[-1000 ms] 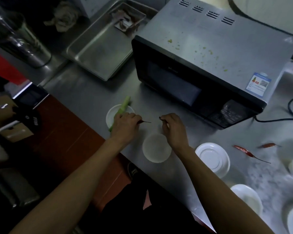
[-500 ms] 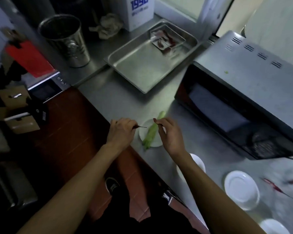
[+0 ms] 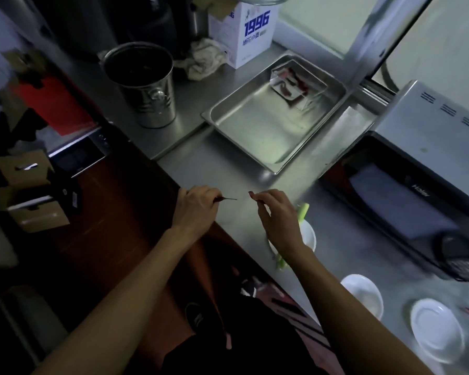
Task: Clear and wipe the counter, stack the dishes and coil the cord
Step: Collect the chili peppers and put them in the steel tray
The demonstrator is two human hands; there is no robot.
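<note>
Leftmost, metal bucket (image 3: 146, 85) upright at counter's back. Next, left hand (image 3: 198, 207) over steel counter (image 3: 228, 171) edge, fingers curled, pinching thin dark stem (image 3: 228, 198). Then right hand (image 3: 278, 217), fingertips pinched on small dark red bit (image 3: 251, 195). Behind, steel tray (image 3: 255, 125). Under right wrist, white dish (image 3: 309, 236) holding green stalk (image 3: 302, 211). Further right, two white bowls (image 3: 363, 293) near black microwave (image 3: 406, 201).
</note>
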